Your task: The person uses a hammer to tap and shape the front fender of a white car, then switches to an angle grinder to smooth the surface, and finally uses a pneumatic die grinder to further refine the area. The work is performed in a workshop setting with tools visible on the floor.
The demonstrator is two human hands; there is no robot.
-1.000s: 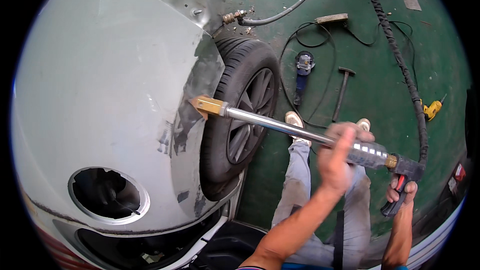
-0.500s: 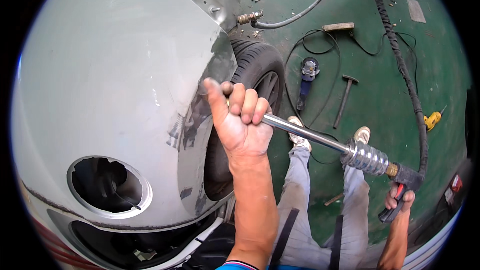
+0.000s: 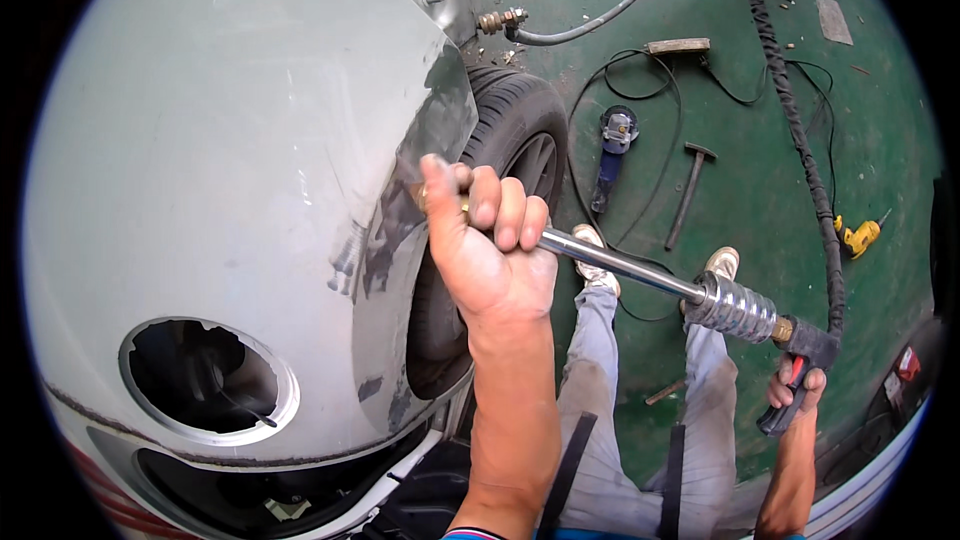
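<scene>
Gone from beside the ribbed collar (image 3: 737,305) a second ago to the front end of the long tool (image 3: 625,262), the left hand (image 3: 495,265) now works next to the grey car panel (image 3: 200,160), while the right hand (image 3: 802,390) keeps its place at the rear; at far left we see the panel's ragged oval opening (image 3: 180,370), then scuffed dark patches near the tyre (image 3: 510,120); there the left fingers curl closed around the tool's front end, thumb raised and blurred; its tip is mostly hidden, so we cannot tell whether it touches the metal; we judge that the tip wants to sit square, with fingertips out of any pinch against the panel; rightward, the bright shaft slants to the collar, and we would keep the left hand well apart from that; beyond it a grinder (image 3: 610,160) and a hammer (image 3: 690,195) lie on the green floor; at right, the right fingers wrap the black pistol handle (image 3: 783,413) by a red trigger (image 3: 798,370); pressed or not, we cannot tell; a steady wrist, we think, serves best, the wrapped cable (image 3: 810,150) left slack beside the yellow drill (image 3: 860,237).
</scene>
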